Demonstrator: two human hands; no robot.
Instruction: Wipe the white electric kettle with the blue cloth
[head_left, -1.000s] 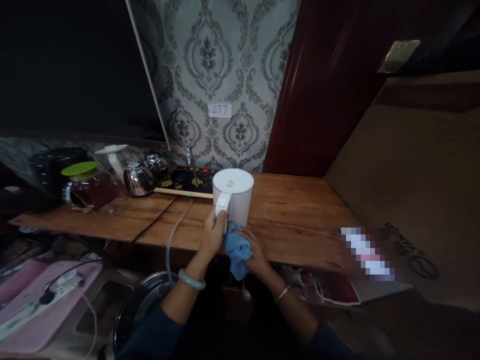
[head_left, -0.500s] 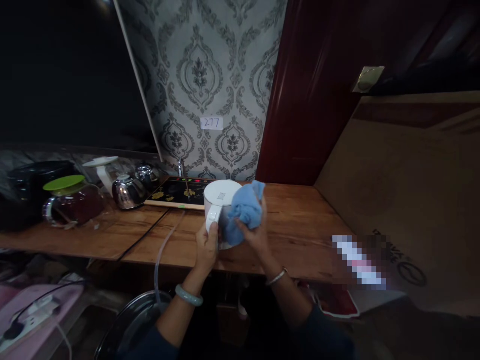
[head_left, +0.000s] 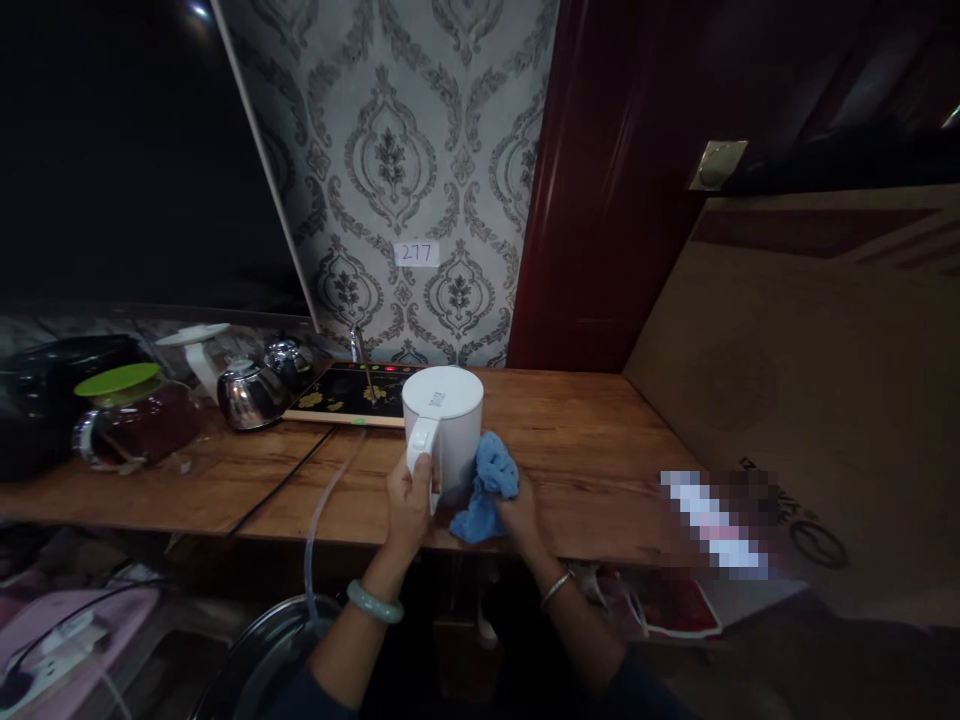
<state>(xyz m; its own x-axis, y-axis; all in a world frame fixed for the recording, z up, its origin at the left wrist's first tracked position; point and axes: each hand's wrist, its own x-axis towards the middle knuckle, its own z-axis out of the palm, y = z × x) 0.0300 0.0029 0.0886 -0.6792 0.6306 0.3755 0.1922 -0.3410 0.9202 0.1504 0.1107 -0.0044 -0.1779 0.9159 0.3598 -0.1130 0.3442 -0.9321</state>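
Observation:
A white lidded electric kettle [head_left: 459,440] stands upright close to the front edge of the wooden counter [head_left: 585,450]. My left hand [head_left: 409,500] is closed around its handle, with a pale green bangle on that wrist. To the right of the kettle, my right hand [head_left: 521,515] grips a crumpled blue cloth [head_left: 491,480]. The cloth lies against the kettle's lower right side, and its loose end hangs down toward the counter edge. Part of my right fingers is hidden behind the cloth.
Behind the kettle lies a black tea stove [head_left: 337,392] with a spout. Left of it are a steel teapot [head_left: 251,392] and a glass jug with a green lid [head_left: 150,420]. A large cardboard box [head_left: 795,400] leans at the right. Below the counter sits a metal basin [head_left: 255,650].
The blue cloth and my right hand have moved down from the kettle's upper right side to its base. My left hand keeps hold of the handle. The view has shifted slightly.

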